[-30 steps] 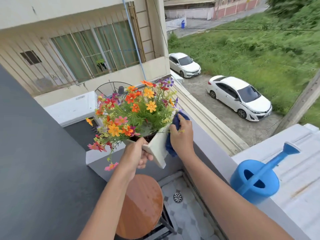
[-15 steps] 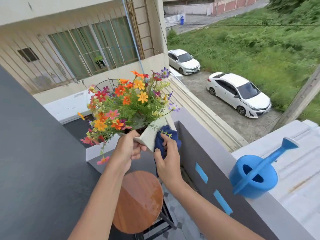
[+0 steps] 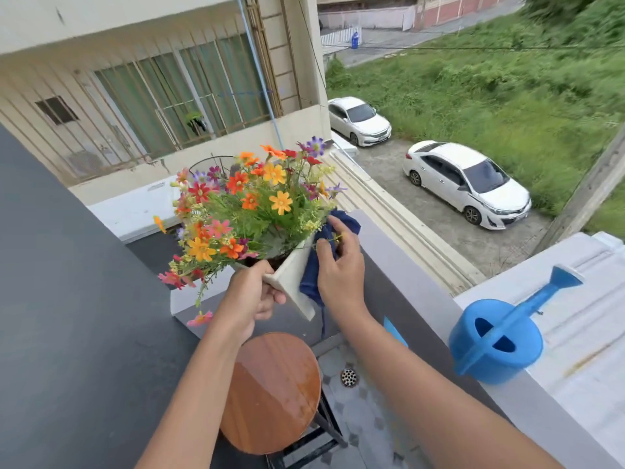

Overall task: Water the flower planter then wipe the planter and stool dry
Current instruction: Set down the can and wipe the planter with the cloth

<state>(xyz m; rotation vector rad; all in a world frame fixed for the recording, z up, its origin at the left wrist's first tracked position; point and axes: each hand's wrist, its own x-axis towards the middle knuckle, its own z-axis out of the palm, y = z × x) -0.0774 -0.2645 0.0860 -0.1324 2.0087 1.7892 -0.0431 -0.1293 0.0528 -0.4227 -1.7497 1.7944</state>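
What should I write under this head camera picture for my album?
Left hand holds the flower planter above the stool while the right hand wipes it with a blue cloth.

Right hand [image 3: 340, 265]: is sliding the cloth [image 3: 314, 265] back up the planter [image 3: 292, 280] side, toward the flowers [image 3: 250, 211].
Cloth: is now hanging lower, below the hand.
Planter: is tipping a bit more.
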